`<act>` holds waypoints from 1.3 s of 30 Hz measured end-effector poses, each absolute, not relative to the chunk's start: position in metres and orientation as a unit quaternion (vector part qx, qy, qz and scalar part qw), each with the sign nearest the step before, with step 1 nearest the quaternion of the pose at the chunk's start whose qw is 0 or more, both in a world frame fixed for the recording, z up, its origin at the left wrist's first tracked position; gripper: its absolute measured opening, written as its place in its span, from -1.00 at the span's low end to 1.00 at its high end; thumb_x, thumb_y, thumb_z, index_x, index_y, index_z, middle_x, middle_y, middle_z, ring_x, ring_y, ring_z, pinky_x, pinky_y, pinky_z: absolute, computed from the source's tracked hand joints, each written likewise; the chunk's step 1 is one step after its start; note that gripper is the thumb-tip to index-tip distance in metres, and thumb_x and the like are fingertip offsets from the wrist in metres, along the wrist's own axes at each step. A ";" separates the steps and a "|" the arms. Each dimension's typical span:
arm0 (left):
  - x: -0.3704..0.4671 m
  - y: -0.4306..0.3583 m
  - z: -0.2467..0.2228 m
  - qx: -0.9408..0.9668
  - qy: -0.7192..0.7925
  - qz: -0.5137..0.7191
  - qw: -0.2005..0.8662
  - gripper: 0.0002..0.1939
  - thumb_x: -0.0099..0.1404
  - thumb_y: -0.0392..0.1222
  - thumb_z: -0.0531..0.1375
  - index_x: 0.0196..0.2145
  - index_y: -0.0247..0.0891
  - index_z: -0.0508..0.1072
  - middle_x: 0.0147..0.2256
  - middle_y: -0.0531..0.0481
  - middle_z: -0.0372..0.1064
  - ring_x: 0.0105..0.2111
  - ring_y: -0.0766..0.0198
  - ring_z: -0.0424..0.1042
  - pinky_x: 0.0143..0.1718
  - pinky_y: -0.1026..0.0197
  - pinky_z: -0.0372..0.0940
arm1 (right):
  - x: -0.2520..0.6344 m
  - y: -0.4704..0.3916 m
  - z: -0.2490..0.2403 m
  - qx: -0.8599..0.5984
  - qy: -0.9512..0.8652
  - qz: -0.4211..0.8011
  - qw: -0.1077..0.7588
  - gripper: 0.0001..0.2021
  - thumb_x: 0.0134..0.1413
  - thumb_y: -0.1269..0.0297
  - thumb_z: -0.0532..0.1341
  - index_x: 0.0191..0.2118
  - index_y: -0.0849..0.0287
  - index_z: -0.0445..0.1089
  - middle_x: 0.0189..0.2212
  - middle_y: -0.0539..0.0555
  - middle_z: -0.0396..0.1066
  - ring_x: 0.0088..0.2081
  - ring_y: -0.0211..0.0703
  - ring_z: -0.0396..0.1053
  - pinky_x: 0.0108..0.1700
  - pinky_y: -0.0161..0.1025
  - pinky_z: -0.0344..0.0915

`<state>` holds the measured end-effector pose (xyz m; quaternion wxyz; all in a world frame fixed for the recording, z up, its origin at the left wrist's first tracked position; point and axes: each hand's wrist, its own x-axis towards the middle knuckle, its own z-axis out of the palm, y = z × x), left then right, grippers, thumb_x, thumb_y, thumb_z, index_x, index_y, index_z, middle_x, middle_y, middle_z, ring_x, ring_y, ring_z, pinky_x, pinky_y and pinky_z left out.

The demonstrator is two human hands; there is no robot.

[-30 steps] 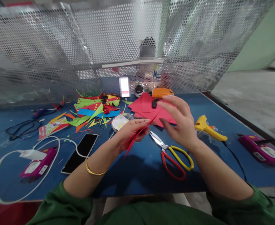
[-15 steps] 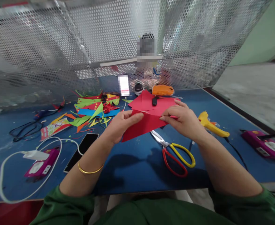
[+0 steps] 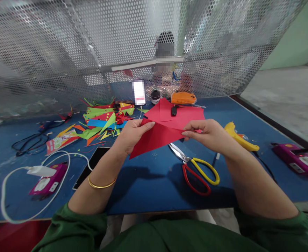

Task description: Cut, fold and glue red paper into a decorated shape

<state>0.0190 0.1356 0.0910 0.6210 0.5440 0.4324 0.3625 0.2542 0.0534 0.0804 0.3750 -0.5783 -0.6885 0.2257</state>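
Observation:
A piece of red paper (image 3: 156,137) is stretched between my two hands above the blue table. My left hand (image 3: 136,134) pinches its left end, thumb on top. At the other end, my right hand (image 3: 202,133) grips the right corner between thumb and fingers. Behind it lie more red paper sheets (image 3: 187,115), with a small black object (image 3: 173,111) on top. Scissors (image 3: 186,160) with one red and one yellow handle rest on the table below the held paper, their blades partly open.
Colourful paper scraps (image 3: 101,122) are heaped at the left. A dark phone (image 3: 91,168) and a purple power strip (image 3: 50,180) with a white cable lie near my left arm. To the right are a yellow glue gun (image 3: 239,138) and another purple power strip (image 3: 296,157). Perforated metal mesh (image 3: 133,38) stands behind.
My hands have spread slightly apart, the left one moving a little left, and the red paper's lower left corner has shifted left. Both hands keep hold of it.

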 end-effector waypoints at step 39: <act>0.038 0.083 0.029 0.313 0.371 0.524 0.700 -0.71 -0.18 -0.22 0.52 -0.47 -0.36 0.60 -0.48 -0.03 0.56 -0.50 0.26 0.53 -0.46 0.27 0.39 | 0.195 0.054 0.047 -0.568 -0.619 0.319 0.438 -0.72 0.08 0.07 0.22 -0.45 0.17 0.48 -0.53 0.01 0.51 -0.53 -0.29 0.25 -0.42 -0.29 0.18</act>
